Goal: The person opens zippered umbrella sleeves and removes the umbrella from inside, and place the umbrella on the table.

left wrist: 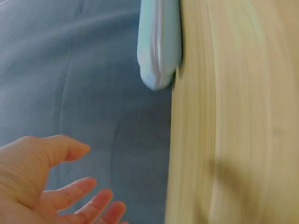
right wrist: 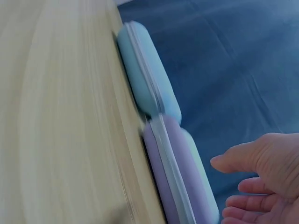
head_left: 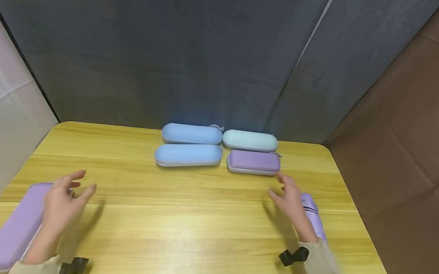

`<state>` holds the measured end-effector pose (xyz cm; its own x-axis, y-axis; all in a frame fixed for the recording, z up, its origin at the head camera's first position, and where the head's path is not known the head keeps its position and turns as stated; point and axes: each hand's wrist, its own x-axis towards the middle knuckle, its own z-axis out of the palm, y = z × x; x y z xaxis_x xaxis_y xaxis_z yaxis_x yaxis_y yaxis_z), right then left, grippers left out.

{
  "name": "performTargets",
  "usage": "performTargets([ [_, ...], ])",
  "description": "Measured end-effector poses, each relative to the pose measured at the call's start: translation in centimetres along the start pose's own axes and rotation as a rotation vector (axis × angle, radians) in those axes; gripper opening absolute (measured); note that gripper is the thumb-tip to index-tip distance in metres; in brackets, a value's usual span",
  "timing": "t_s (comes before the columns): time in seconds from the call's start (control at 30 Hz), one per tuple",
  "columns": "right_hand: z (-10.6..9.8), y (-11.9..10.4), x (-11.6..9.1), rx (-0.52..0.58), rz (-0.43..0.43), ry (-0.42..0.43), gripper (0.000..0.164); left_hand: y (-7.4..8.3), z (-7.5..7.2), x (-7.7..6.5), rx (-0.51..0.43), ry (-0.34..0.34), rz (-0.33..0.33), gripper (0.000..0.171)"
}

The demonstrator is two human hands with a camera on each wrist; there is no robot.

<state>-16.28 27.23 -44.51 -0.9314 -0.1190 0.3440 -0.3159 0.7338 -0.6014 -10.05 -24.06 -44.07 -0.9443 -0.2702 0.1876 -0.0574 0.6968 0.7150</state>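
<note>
Two blue zip cases, a rear one and a front one, lie at the middle of the table's far side. To their right are a mint case and, in front of it, a small purple case. My left hand hovers beside a large lilac case at the left, fingers loosely bent and holding nothing. My right hand is also empty, its fingertips near the purple case's right end. Partly hidden behind the right wrist lies a lilac pouch-like item with dark stripes.
A wooden table carries all the cases. Behind it hangs a dark grey curtain. A white cloth borders the left side and a brown one the right. Black camera mounts sit at both wrists.
</note>
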Motion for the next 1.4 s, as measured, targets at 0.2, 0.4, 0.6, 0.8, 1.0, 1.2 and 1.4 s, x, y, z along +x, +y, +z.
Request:
performTargets([
  [0.2,3.7,-2.1,2.5,0.145,-0.009,-0.055,0.054,1.7,3.7,2.1,-0.268,-0.068,-0.079,0.051],
  [0.4,7.3,-4.4,5.2,0.279,0.005,-0.105,0.057,3.7,7.3,4.7,-0.542,-0.143,-0.235,0.055],
  [0.6,10.6,-6.2,7.9,0.278,0.023,-0.14,0.061,4.9,10.8,7.1,-0.623,-0.215,-0.287,0.059],
  [0.8,12.6,-7.3,9.5,0.26,0.121,-0.164,0.063,5.1,12.8,8.4,-0.631,-0.269,-0.31,0.06],
  [1.0,13.9,-7.9,10.3,0.25,0.259,-0.209,0.07,5.4,14.0,8.7,-0.648,-0.265,-0.326,0.058],
  [1.2,14.5,-8.4,10.5,0.256,0.311,-0.185,0.07,5.5,14.2,8.7,-0.671,-0.245,-0.332,0.058],
  [1.4,15.0,-8.5,10.1,0.277,0.289,-0.128,0.068,5.1,13.4,8.6,-0.686,-0.28,-0.342,0.059],
])
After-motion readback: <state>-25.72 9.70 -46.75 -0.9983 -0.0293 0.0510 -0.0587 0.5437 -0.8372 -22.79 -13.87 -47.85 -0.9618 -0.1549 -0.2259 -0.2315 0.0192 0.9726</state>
